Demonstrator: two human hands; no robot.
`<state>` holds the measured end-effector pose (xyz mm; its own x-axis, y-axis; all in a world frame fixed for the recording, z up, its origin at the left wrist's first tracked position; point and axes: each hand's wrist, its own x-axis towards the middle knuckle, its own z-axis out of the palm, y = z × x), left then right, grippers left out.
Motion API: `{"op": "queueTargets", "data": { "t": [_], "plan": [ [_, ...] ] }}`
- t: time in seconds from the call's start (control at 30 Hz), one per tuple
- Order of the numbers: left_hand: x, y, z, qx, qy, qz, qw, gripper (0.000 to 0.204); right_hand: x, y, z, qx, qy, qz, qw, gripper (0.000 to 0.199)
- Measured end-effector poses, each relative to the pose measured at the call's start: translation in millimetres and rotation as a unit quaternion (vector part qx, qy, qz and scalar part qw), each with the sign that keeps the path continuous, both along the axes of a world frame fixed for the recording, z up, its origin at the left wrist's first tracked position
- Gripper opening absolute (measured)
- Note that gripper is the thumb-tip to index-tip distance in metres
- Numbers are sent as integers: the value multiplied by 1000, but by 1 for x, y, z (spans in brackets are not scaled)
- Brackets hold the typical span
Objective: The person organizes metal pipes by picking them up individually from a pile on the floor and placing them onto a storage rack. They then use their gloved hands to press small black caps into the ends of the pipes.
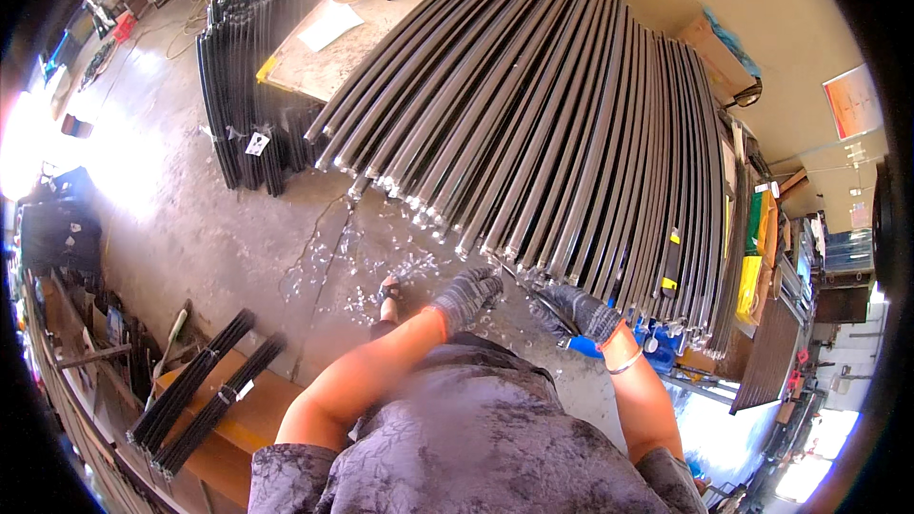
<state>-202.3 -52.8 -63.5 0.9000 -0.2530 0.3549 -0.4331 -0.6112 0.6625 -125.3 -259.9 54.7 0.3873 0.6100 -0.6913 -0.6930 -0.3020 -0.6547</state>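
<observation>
Long dark tubes [533,114] lie side by side in a wide row in front of me, their near ends covered in what looks like clear plastic. My left hand [468,295], in a grey knit glove, is closed with its fingertips at the near ends of the middle tubes. What it pinches, if anything, is hidden. Just to its right, my right hand [579,312], gloved too, is closed around a slim dark hand tool [519,278], like scissors or pliers. The tool's tip points at the tube ends near my left fingers.
Small clear scraps [357,257] litter the floor below the tubes. A yellow-and-black cutter [672,262] rests on the tubes at right. Beyond the row's left side is a worktable [305,62] with paper and tape. Bundled dark rods [233,124] stand beside it; more bundles [205,381] lie at lower left.
</observation>
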Motion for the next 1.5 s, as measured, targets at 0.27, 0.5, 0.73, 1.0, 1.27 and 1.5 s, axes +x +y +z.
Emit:
{"op": "queueTargets", "data": {
  "t": [0.27,0.5,0.73,1.0,1.27,1.5],
  "plan": [
    [-22,-1,-23,-122,352,-93,923,51,-18,7,-19,-43,18,-79,996,27],
    [-25,-4,54,-75,412,114,901,43,-14,-63,25,-195,-408,399,798,34],
    [21,-51,56,-602,627,71,490,67,-31,-114,31,-92,-218,98,967,24],
    [20,-72,78,-602,553,176,548,24,-42,-145,0,-97,-312,189,926,29],
    [2,-80,67,-648,485,234,538,15,-28,-130,-6,-48,-469,268,840,36],
    [-4,-87,49,-563,437,231,662,17,-9,-95,-12,-77,-469,302,827,30]
  ]
}}
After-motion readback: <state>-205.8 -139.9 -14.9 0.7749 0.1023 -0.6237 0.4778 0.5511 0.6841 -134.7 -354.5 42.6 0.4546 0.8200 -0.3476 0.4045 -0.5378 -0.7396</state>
